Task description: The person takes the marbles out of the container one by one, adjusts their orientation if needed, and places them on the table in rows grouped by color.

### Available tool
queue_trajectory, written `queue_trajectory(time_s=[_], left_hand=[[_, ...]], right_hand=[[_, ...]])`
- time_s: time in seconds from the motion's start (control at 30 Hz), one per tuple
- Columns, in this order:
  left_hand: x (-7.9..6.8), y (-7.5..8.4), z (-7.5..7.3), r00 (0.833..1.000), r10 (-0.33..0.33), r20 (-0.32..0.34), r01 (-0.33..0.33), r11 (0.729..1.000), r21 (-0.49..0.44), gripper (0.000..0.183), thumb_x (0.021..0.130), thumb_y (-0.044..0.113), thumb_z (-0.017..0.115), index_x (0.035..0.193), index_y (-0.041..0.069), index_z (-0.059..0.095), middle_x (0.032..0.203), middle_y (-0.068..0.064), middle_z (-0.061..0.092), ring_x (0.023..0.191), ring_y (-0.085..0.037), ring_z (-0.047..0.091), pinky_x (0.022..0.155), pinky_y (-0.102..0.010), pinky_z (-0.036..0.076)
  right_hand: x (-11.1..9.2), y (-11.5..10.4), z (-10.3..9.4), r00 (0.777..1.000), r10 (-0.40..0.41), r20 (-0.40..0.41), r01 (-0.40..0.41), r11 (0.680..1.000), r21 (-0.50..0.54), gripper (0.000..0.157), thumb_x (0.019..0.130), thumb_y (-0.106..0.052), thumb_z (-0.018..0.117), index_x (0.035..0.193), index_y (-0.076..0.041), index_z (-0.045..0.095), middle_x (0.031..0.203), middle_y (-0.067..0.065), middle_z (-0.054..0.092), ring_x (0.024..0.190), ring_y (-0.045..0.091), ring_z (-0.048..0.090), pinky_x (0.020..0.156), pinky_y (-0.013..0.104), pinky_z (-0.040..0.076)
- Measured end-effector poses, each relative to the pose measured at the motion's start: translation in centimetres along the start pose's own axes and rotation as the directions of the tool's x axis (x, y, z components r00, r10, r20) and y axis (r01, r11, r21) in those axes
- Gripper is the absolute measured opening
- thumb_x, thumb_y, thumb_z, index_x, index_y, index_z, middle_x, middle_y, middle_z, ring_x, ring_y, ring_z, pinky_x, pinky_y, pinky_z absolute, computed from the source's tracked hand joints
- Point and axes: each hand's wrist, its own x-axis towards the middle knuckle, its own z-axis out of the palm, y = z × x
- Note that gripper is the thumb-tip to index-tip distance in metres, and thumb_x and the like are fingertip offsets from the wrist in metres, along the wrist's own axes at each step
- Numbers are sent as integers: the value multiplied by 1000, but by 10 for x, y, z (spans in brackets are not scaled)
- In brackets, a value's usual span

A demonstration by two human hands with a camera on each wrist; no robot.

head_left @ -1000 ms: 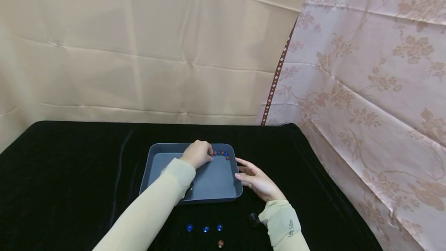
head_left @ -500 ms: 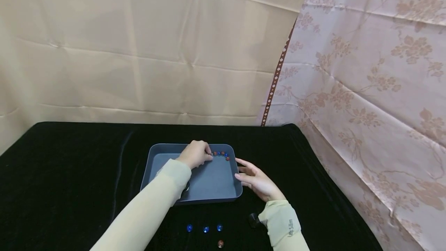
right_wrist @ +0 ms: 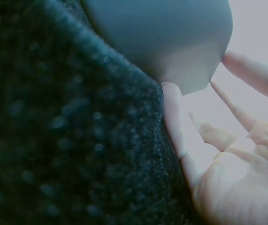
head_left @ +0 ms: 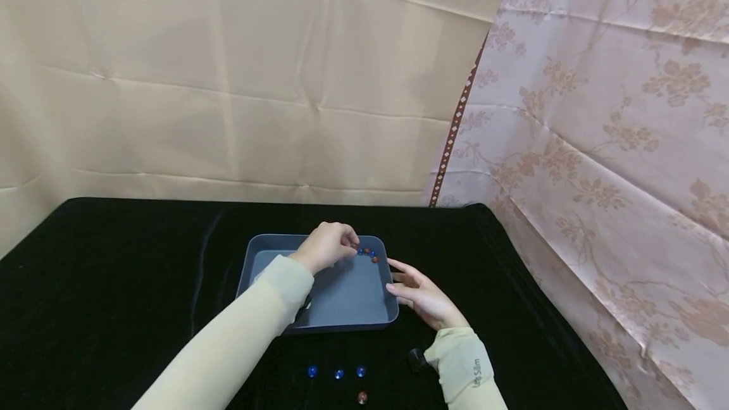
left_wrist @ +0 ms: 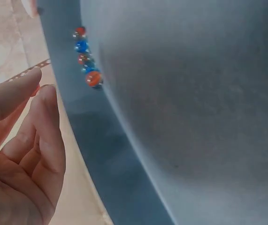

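A blue-grey tray [head_left: 359,312] lies on the black cloth. Red and blue glass marbles [left_wrist: 88,61] line the tray's far wall near its right corner. My left hand [head_left: 327,245] is over that far side, fingertips right at the row's left end. In the left wrist view, the thumb and a fingertip of the left hand [left_wrist: 30,154] pinch together; a small red spot, mostly hidden, shows between them like a red marble. My right hand [head_left: 427,299] rests its fairly straight fingers against the tray's right side. The right wrist view shows its fingertips [right_wrist: 171,93] touching the tray's corner.
In front of the tray, three blue marbles [head_left: 339,374] sit in a row on the cloth, with one reddish-brown marble [head_left: 362,397] nearer me. A cream curtain [head_left: 228,112] hangs behind, and a flowered pink curtain [head_left: 598,144] stands at the right.
My left hand first drew slightly left, then moved right and a little up over the end of the marble row. The right hand stays at the tray's side.
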Motion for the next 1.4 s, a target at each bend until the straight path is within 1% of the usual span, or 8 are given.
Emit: queue_trajectory(time_s=[0.1, 0.3, 0.43, 0.67, 0.87, 1.07, 1.23, 1.4], left_hand=[[-3, 3, -3, 1000, 20, -6, -20, 1000, 4, 20, 91, 16, 72, 110, 12, 72, 91, -3, 69, 68, -19, 63, 60, -27, 54], [-13, 12, -10, 999, 40, -21, -38, 996, 84, 17, 89, 23, 74, 107, 20, 73, 96, 0, 71, 79, -16, 61, 72, -31, 54], [-20, 15, -15, 998, 54, -40, -49, 992, 118, 16, 89, 27, 75, 105, 24, 74, 96, 2, 71, 82, -15, 61, 74, -33, 54], [-29, 17, -21, 997, 65, -45, -61, 993, 100, 19, 90, 27, 74, 108, 23, 74, 97, 4, 70, 85, -14, 60, 78, -35, 52], [-38, 21, -28, 997, 66, -43, -62, 994, 95, 14, 89, 29, 74, 103, 29, 73, 95, 8, 70, 86, -12, 61, 80, -35, 52], [-47, 25, -33, 995, 85, -47, -80, 991, 106, 15, 88, 28, 75, 103, 28, 73, 94, 9, 70, 86, -12, 60, 80, -36, 52], [-54, 27, -36, 994, 103, -48, -97, 989, 114, 17, 88, 29, 76, 104, 27, 74, 94, 9, 70, 87, -12, 61, 82, -37, 53], [-60, 29, -37, 994, 106, -40, -101, 989, 111, 14, 88, 29, 75, 102, 29, 73, 93, 10, 70, 88, -10, 62, 81, -35, 53]], right_hand=[[0, 1, 0, 1000, -5, 7, 5, 1000, 1, 64, 100, -21, 56, 157, -16, 26, 156, 27, 28, 136, 36, 46, 112, 45, 39], [1, 3, -1, 1000, -1, -11, 1, 1000, 5, 65, 100, -22, 58, 156, -16, 27, 156, 27, 29, 136, 37, 46, 113, 48, 38], [1, 2, 0, 1000, 1, -16, 0, 1000, 12, 64, 100, -21, 57, 156, -17, 27, 156, 27, 30, 136, 37, 46, 113, 49, 37], [-1, 1, 1, 1000, 2, -3, -2, 1000, 17, 64, 100, -20, 56, 157, -16, 25, 156, 27, 28, 137, 38, 44, 114, 49, 35], [-2, 1, 1, 1000, -6, 1, 6, 1000, 5, 65, 100, -21, 56, 157, -16, 25, 156, 27, 28, 136, 36, 45, 112, 46, 39], [-2, 1, 1, 1000, -9, -2, 9, 1000, 0, 64, 100, -22, 57, 156, -16, 26, 155, 27, 29, 133, 33, 49, 111, 44, 41], [-3, 2, 1, 1000, -5, -8, 5, 1000, 3, 65, 100, -23, 58, 156, -16, 26, 156, 27, 28, 134, 34, 47, 111, 44, 41], [-3, 1, 2, 1000, -1, -12, 1, 1000, -1, 66, 99, -24, 58, 156, -16, 27, 156, 28, 28, 134, 35, 47, 111, 44, 41]])
